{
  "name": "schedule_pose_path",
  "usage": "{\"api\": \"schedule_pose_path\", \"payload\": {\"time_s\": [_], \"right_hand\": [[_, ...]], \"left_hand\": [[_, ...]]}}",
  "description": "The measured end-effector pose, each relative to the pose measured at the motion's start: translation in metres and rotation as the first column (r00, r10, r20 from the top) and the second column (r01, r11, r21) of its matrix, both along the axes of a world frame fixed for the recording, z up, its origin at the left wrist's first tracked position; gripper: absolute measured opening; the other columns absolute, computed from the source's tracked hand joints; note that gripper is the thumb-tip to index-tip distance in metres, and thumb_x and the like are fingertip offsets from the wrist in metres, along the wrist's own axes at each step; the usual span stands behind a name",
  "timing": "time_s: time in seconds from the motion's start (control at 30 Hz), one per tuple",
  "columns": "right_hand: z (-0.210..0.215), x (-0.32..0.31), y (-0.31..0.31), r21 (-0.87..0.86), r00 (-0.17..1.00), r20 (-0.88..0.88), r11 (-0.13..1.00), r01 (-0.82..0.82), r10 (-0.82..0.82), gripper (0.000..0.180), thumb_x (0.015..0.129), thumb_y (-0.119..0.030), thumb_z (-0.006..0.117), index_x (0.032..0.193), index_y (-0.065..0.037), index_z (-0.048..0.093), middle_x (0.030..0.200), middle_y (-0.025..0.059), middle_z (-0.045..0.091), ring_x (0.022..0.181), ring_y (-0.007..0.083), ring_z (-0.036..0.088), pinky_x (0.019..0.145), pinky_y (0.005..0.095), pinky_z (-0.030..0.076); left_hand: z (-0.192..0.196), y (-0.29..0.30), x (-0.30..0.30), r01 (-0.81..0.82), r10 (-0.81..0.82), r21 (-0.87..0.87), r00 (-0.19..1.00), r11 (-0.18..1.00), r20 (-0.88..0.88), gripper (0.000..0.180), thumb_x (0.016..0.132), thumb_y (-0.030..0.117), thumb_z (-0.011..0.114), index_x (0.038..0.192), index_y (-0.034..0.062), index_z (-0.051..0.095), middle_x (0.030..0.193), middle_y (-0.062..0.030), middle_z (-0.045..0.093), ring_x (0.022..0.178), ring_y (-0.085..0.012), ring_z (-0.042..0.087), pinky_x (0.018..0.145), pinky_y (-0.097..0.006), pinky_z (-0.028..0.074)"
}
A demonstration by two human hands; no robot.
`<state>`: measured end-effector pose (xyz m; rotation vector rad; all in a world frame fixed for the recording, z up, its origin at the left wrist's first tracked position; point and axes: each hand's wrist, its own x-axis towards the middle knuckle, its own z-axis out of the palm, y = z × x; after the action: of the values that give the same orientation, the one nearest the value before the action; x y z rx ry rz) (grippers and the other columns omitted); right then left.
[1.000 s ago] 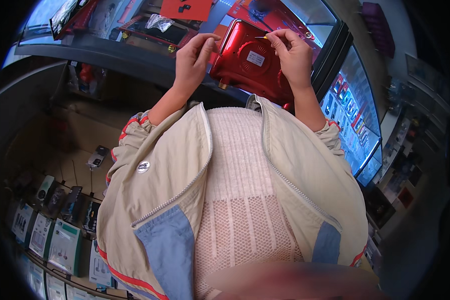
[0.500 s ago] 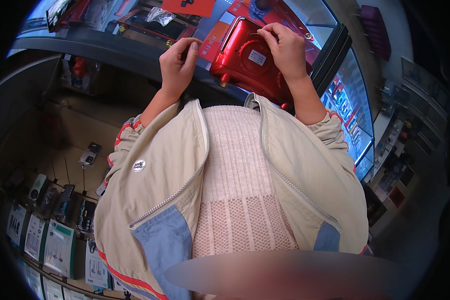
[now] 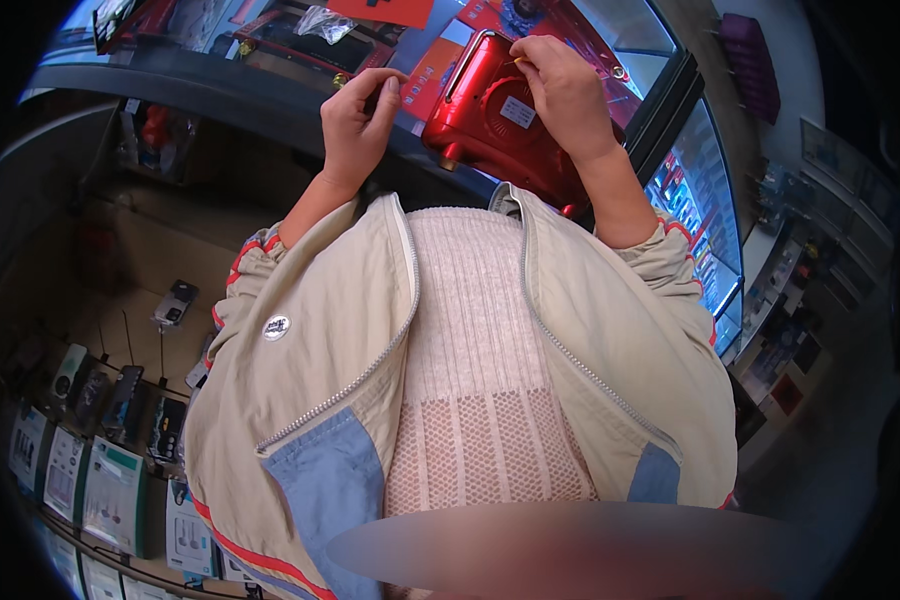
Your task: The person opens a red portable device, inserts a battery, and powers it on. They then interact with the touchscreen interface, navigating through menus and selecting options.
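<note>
A shiny red radio-like box [image 3: 485, 115] with rounded corners lies tilted on the glass counter. It has a silver handle bar [image 3: 464, 68] along one side, a gold knob [image 3: 449, 163] at a corner and a white label [image 3: 517, 112] on a round grille. My right hand [image 3: 567, 95] is over its far right part, thumb and forefinger pinched on a tiny thin yellowish piece, too small to name. To the left of the box, my left hand [image 3: 358, 125] hovers apart from it by the counter edge, fingers curled; what they hold, if anything, is hidden.
Red and orange printed boxes [image 3: 438, 68] lie beyond the radio-like box. A crumpled clear plastic bag [image 3: 327, 23] sits on the counter's far side. The dark counter edge [image 3: 210, 92] runs in front of me. Packaged accessories [image 3: 115, 490] hang on a rack at lower left.
My right hand has shifted slightly up and left over the box, still pinched. My left hand has risen a little, its forefinger reaching slightly further out. The box has barely moved.
</note>
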<state>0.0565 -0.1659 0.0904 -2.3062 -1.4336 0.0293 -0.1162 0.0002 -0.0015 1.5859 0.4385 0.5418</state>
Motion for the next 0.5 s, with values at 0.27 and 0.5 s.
{"api": "schedule_pose_path", "payload": {"time_s": [0.27, 0.5], "right_hand": [[0.002, 0.004, 0.001, -0.03, 0.999, -0.016, 0.999, -0.042, 0.041, 0.017, 0.085, 0.001, 0.063, 0.1, -0.005, 0.062, 0.095, 0.012, 0.066, 0.09, 0.0299, 0.065, 0.078, 0.0364, 0.053], [0.007, 0.001, 0.0, 0.128, 0.994, -0.106, 0.992, 0.001, 0.012, 0.01, 0.087, -0.012, 0.064, 0.092, -0.005, 0.058, 0.084, 0.012, 0.065, 0.08, 0.0308, 0.064, 0.07, 0.0407, 0.052]], "left_hand": [[0.008, -0.016, 0.08, 0.176, -0.246, 0.504, 0.966, 0.846, 0.075, 0.026, 0.081, 0.012, 0.07, 0.106, 0.0081, 0.071, 0.096, -0.0096, 0.067, 0.094, -0.0267, 0.062, 0.083, -0.036, 0.051], [-0.001, -0.028, 0.108, 0.248, -0.272, 0.411, 0.962, 0.877, 0.0, 0.013, 0.077, 0.015, 0.076, 0.087, 0.0077, 0.076, 0.095, -0.0082, 0.067, 0.09, -0.0254, 0.064, 0.082, -0.034, 0.052]]}}
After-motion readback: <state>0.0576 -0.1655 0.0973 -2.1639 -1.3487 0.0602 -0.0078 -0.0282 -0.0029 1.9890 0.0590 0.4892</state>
